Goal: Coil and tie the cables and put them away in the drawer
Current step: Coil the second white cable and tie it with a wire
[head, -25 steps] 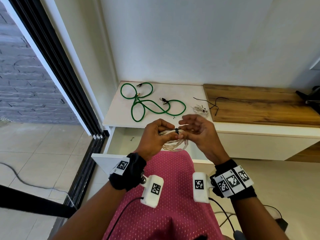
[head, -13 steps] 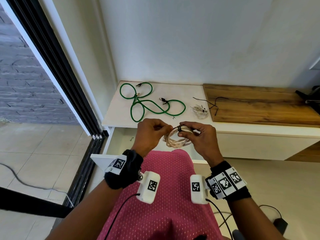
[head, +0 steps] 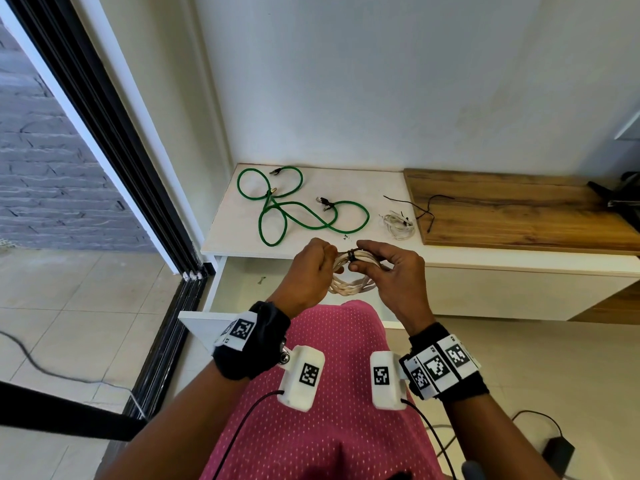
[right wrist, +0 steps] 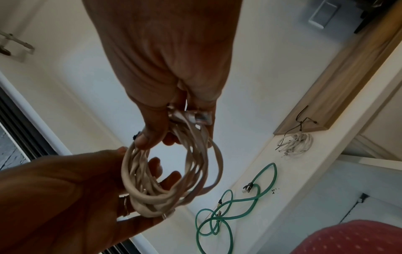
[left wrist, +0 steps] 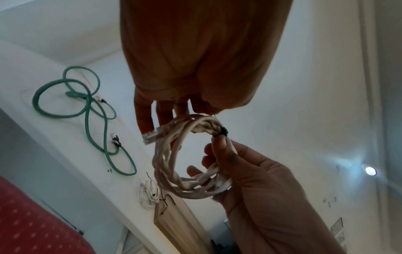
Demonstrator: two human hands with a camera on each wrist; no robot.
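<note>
- White low cabinet (head: pixel 311 188) against a white wall w/ a wood board (head: pixel 519 209) on its right part; sliding door frame (head: pixel 104 140) at left.
- Nearest me: pink dotted fabric (head: pixel 329 393) on the lap.
- Above it, over the open drawer (head: pixel 242 282), I see both hands on the beige cable coil (head: pixel 349 287).
- Left hand (head: pixel 308 271) curled, gripping the coil's left side.
- Right hand (head: pixel 391 271) pinches the coil beside a black tie (head: pixel 351 255) wrapped round the strands.
- Farther, on the cabinet top: green cables (head: pixel 294 209) loose, uncoiled.
- Right of them, a small white cable bundle (head: pixel 398 225) touching a thin black wire (head: pixel 426 206).
</note>
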